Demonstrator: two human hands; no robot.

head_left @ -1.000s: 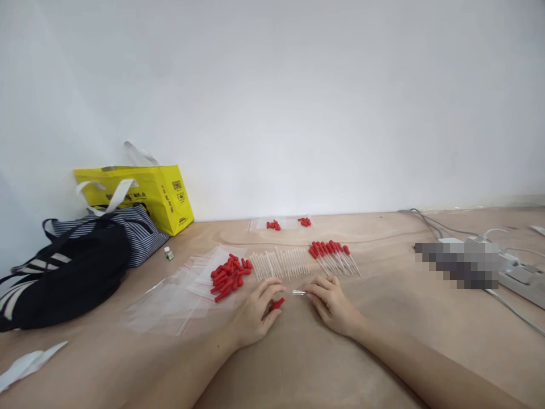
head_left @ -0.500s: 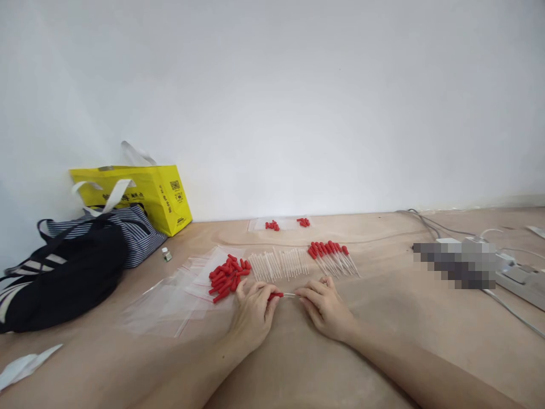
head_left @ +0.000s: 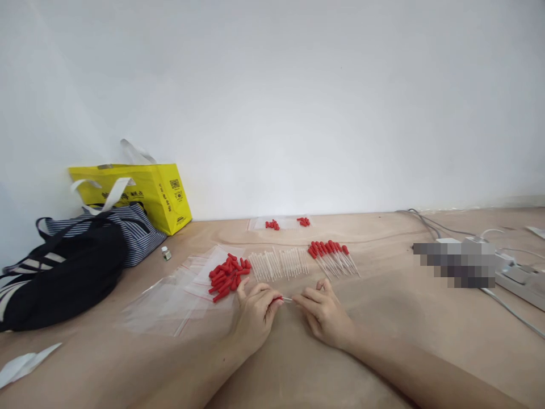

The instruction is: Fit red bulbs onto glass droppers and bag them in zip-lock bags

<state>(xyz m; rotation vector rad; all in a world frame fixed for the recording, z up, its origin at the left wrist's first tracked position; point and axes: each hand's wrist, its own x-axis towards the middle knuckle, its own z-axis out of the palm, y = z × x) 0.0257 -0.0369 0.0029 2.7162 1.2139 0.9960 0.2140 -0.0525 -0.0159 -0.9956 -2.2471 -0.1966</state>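
Near the surface's (head_left: 366, 363) front edge, your left hand's (head_left: 259, 311) closed fingers are pinching a small red rubber bulb (head_left: 280, 298); your right hand's (head_left: 322, 311) closed fingers are gripping the thin clear tube (head_left: 288, 300) meeting it.

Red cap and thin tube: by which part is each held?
Left hand: red cap, around its mostly hidden body. Right hand: thin tube, by the end opposite the cap.

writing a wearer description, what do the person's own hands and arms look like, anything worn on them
Both the left hand and the right hand look bare, without gloves. The forearms show no sleeves, watch or bracelet.
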